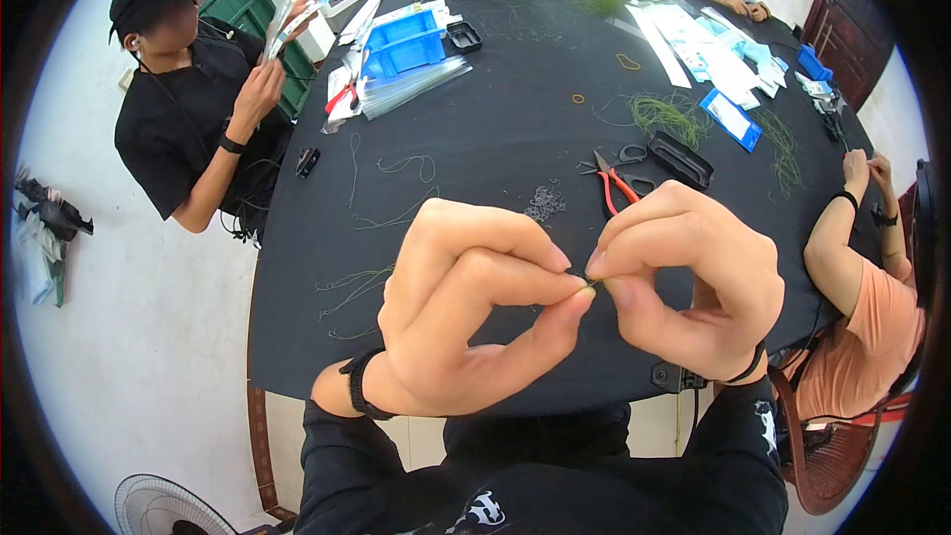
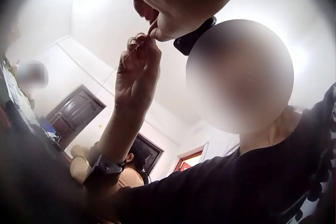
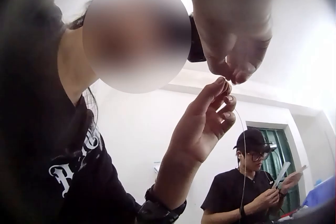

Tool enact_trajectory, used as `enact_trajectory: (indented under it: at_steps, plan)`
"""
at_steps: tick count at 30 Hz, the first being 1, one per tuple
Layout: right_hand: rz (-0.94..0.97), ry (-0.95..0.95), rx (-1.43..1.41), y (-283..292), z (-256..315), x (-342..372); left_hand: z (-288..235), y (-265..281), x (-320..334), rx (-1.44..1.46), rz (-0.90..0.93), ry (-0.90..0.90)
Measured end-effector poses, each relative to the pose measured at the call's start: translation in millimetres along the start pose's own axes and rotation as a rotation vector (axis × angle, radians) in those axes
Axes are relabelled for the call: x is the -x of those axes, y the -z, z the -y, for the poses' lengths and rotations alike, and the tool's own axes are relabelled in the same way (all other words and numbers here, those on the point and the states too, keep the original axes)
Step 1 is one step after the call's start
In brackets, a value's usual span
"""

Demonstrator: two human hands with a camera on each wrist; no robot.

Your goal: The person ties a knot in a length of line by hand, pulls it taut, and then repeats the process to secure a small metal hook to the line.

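Close together over the table's near side, both hands work with their fingertips almost meeting. My left hand [image 1: 446,302] pinches a thin green line [image 1: 591,283] between thumb and fingers. From the other side, my right hand [image 1: 708,272] pinches the same line, thumb below and fingers above. A pale length of the line [image 3: 243,150] trails down from the fingertips in the right wrist view. Whatever sits right between the fingertips is mostly hidden by them. Just beyond the hands lies a pile of small dark hooks [image 1: 545,201].
Red-handled pliers [image 1: 612,188] and black scissors [image 1: 639,183] lie beyond the right hand, beside a black tray [image 1: 681,160]. Cut green lines [image 1: 362,282] are spread at the left. A tangled green bundle [image 1: 669,119] and blue bins [image 1: 401,45] lie farther back. Other people sit around the table.
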State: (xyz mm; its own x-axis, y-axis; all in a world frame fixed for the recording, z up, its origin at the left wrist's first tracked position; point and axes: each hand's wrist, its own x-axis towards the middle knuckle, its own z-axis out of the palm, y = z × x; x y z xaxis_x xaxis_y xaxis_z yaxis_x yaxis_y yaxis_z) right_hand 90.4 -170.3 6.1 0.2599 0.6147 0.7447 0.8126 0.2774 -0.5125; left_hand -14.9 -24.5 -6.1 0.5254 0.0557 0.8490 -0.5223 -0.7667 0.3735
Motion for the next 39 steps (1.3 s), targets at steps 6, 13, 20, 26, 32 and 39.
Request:
enact_trajectory:
  at_steps: [6,13,20,26,32,39]
  plan:
    - [-0.007,0.072,0.053,1,-3,0,6,-1,1,-0.027,0.007,-0.078]
    - [-0.037,0.092,0.020,-2,-3,0,7,0,2,-0.026,0.000,-0.079]
    - [-0.060,0.099,0.070,-4,-3,2,5,0,0,-0.061,0.028,-0.086]
    - [-0.101,0.192,0.159,-6,-9,1,3,1,0,-0.079,0.040,-0.094]
    - [-0.065,0.098,0.018,-4,-3,1,5,1,0,-0.059,0.012,-0.093]
    - [-0.057,0.082,0.019,-5,-3,2,5,1,0,-0.075,0.037,-0.112]
